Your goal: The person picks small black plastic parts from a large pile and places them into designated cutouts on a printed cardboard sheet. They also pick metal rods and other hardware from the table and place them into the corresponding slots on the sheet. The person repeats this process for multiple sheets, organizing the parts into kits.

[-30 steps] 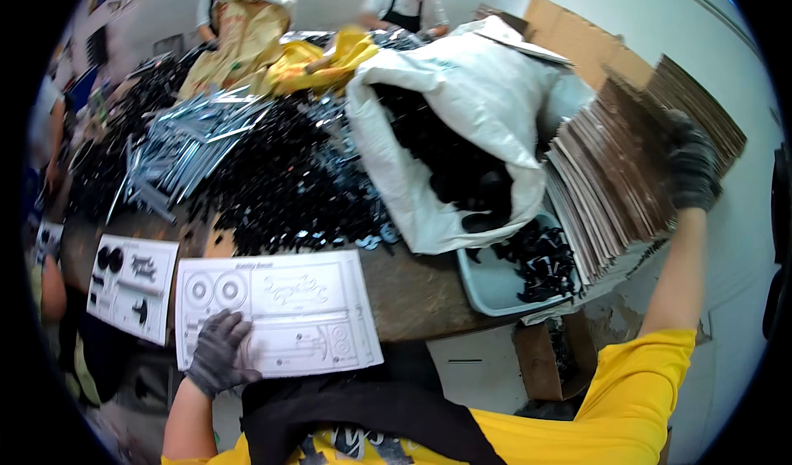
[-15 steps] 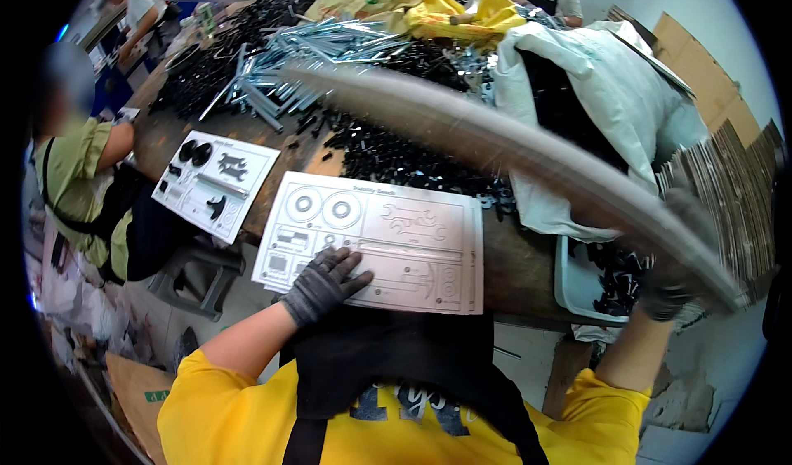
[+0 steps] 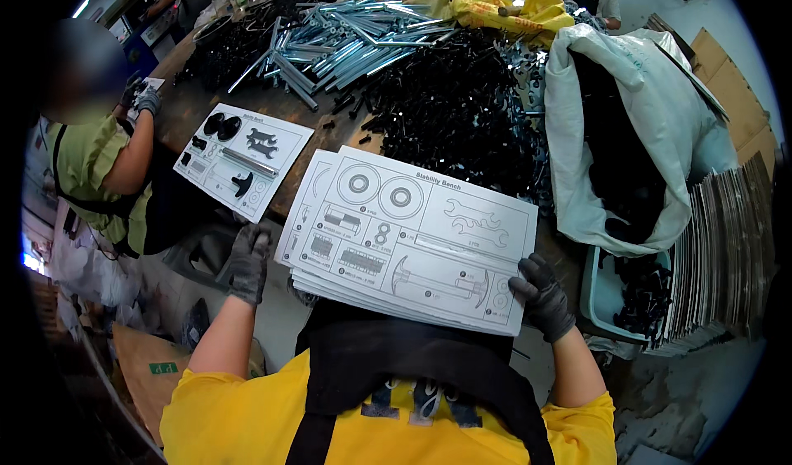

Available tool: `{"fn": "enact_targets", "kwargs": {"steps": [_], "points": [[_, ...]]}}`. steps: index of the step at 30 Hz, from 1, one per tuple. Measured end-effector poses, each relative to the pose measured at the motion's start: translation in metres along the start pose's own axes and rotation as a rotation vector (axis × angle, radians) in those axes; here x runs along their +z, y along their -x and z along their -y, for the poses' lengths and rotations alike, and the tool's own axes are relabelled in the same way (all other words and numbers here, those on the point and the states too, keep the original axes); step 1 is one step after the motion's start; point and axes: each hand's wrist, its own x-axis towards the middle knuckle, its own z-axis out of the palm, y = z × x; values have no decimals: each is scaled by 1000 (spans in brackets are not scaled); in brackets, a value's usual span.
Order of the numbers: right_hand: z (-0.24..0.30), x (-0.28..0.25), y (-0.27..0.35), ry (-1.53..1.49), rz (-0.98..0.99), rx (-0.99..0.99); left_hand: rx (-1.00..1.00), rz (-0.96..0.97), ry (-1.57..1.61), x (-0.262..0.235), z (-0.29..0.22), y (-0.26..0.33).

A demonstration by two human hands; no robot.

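Note:
A stack of white printed cardboard sheets (image 3: 429, 234), with line drawings of discs, wrenches and bolts, lies at the table's near edge in front of me. Its layers are uneven, and some jut out at the left. My right hand (image 3: 544, 298), in a dark grey glove, grips the stack's right edge, with a fingertip over the top sheet. Left of the stack, my gloved left hand (image 3: 249, 263) is raised apart from it, fingers stretched and holding nothing. Beyond that hand lies a similar printed card (image 3: 285, 147), carrying black discs, dark wrenches, a silver tube and a black T-shaped knob.
Silver metal tubes (image 3: 346, 44) and a heap of black bolts (image 3: 454, 110) cover the far table. At right stand a white sack (image 3: 701, 127) of black parts, a pale blue bin (image 3: 596, 300) and stacked cardboard (image 3: 718, 242). A co-worker (image 3: 103, 160) sits at left.
The blurred sheet that my right hand was swinging at the right is now down, and a thicker stack lies before me. My left hand has lifted off the sheets and moved left.

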Motion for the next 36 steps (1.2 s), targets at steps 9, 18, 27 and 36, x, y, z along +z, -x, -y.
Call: {"fn": "enact_targets", "kwargs": {"steps": [9, 18, 27, 36], "points": [[-6, 22, -14, -478, -37, 810, -70, 212, -215, 43, -21, -32], [-8, 26, -42, -565, 85, 841, -33, 303, -563, 53, -45, -25], [-20, 15, -141, -182, -52, 531, 437, 331, -587, 91, -109, -85], [-10, 115, -275, 179, 456, 586, 795, 560, -903, 195, -87, -195]]}}
